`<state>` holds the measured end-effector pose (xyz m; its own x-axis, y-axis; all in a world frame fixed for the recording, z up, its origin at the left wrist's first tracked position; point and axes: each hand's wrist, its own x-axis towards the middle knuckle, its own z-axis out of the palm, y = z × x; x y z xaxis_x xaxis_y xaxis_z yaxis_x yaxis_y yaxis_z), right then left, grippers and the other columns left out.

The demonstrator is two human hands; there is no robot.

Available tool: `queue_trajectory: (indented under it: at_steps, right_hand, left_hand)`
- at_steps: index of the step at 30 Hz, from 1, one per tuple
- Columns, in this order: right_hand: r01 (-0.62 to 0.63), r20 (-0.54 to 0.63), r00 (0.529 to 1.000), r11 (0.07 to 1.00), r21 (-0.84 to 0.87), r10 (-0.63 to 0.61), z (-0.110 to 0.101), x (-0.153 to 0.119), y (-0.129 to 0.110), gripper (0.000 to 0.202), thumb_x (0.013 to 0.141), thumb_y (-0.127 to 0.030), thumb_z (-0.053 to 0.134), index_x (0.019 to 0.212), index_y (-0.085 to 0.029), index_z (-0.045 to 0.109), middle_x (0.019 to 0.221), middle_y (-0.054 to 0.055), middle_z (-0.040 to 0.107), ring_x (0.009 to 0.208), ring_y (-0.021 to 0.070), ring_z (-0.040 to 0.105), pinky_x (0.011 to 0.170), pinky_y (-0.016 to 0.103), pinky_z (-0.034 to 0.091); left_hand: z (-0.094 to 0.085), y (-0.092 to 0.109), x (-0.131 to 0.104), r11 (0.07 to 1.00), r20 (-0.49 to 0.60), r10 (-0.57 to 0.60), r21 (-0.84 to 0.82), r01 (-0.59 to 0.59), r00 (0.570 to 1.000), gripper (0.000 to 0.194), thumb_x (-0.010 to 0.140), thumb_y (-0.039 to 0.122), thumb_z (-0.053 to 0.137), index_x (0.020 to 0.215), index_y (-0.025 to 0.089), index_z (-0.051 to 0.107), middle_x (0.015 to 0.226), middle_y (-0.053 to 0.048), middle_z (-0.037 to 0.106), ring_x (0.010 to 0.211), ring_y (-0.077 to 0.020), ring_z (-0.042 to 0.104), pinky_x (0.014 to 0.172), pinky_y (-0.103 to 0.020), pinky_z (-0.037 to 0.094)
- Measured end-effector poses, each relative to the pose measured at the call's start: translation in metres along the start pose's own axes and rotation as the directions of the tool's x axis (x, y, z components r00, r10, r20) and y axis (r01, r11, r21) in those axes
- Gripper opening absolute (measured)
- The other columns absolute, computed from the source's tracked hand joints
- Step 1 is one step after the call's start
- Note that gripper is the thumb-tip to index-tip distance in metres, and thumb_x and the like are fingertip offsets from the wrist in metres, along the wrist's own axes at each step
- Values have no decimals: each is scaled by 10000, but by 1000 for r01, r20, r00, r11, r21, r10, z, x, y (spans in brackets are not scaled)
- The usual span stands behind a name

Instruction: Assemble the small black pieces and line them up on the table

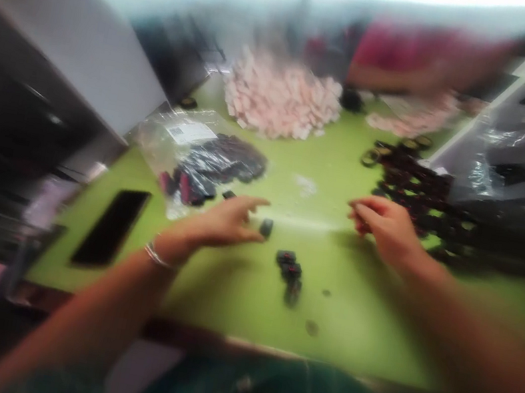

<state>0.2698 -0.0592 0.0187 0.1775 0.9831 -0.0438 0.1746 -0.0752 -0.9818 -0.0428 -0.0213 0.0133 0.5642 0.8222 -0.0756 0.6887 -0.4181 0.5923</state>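
My left hand reaches over the green table with thumb and fingers apart. A small dark block lies at the tip of its thumb; whether they touch, I cannot tell. My right hand is closed in a pinch above the table, and what it holds, if anything, is too small to make out. Between the hands and nearer to me, several small black pieces with reddish spots sit in a short row. Right beside my right hand spreads a heap of dark parts, blurred.
A clear plastic bag of dark pieces lies at left, near a black phone-like slab. A large pile of pale pink pieces sits at the back. Grey plastic stands at right. Behind the table, a pink-clothed shape is blurred.
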Motion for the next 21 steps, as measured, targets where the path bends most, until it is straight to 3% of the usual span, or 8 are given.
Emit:
queue_trajectory:
  at_steps: [1, 4, 7, 10, 13, 15, 19, 21]
  right_hand:
    - [32, 2, 999, 999, 26, -32, 2, 5, -3, 153, 710, -241, 642, 815, -138, 683, 676, 32, 649, 471, 72, 500, 423, 205, 441]
    - [73, 24, 997, 991, 111, -76, 10, 20, -12, 141, 716, -212, 615, 811, -128, 676, 657, 28, 644, 457, 72, 498, 407, 205, 431]
    - [83, 51, 995, 990, 118, -90, 22, 29, -19, 146, 725, -192, 587, 825, -124, 670, 660, 22, 644, 445, 70, 491, 395, 203, 427]
    - [84, 111, 990, 996, 4, -84, 40, 31, -21, 157, 734, -169, 555, 828, -124, 671, 648, 13, 642, 446, 72, 497, 402, 202, 432]
    - [145, 218, 970, 975, -167, -106, 55, 27, -16, 170, 732, -145, 533, 808, -133, 685, 638, 7, 653, 477, 74, 521, 455, 196, 441]
    - [198, 226, 963, 951, -238, -144, 59, 25, -12, 182, 733, -138, 523, 797, -141, 693, 643, 5, 659, 498, 74, 529, 491, 194, 443]
    - [140, 118, 987, 950, -280, -110, 52, 28, -13, 196, 763, -185, 522, 844, -133, 693, 647, 12, 656, 447, 69, 496, 447, 198, 413]
    - [116, 74, 992, 953, -279, -99, 47, 30, -16, 195, 769, -205, 531, 856, -128, 689, 660, 18, 661, 438, 70, 492, 433, 200, 408]
  left_hand:
    - [6, 2, 2, 999, 24, 32, 27, -33, 999, 703, 660, 331, 726, 1320, 230, 509, 1092, -82, 597, 873, -192, 598, 825, -335, 492]
    - [16, 3, 13, 997, -15, 17, 71, -15, 1000, 442, 680, 227, 654, 1121, 211, 639, 1043, -70, 601, 856, -188, 593, 815, -326, 485]
    - [11, 4, 24, 996, 17, -68, -59, 69, 998, 307, 683, 235, 639, 981, 193, 695, 961, -57, 662, 811, -187, 621, 785, -314, 497]
    - [9, 6, 31, 967, 11, -166, -195, 165, 986, 238, 734, 245, 576, 912, 178, 718, 868, -54, 708, 747, -184, 645, 748, -313, 508]
    - [18, 3, 35, 993, -80, -72, -97, 64, 994, 204, 711, 170, 555, 813, 174, 732, 824, -52, 707, 766, -188, 639, 777, -323, 498]
    - [26, -2, 35, 997, -149, 9, -70, -19, 989, 231, 715, 126, 527, 808, 172, 733, 854, -55, 707, 820, -185, 634, 827, -324, 488]
    - [25, -11, 29, 979, -248, -117, -193, 70, 962, 226, 772, 193, 552, 920, 176, 722, 901, -52, 715, 817, -169, 641, 821, -312, 505]
    - [21, -6, 25, 970, -239, -91, -243, 31, 967, 287, 793, 249, 582, 1045, 166, 690, 892, -59, 702, 767, -154, 630, 772, -296, 517]
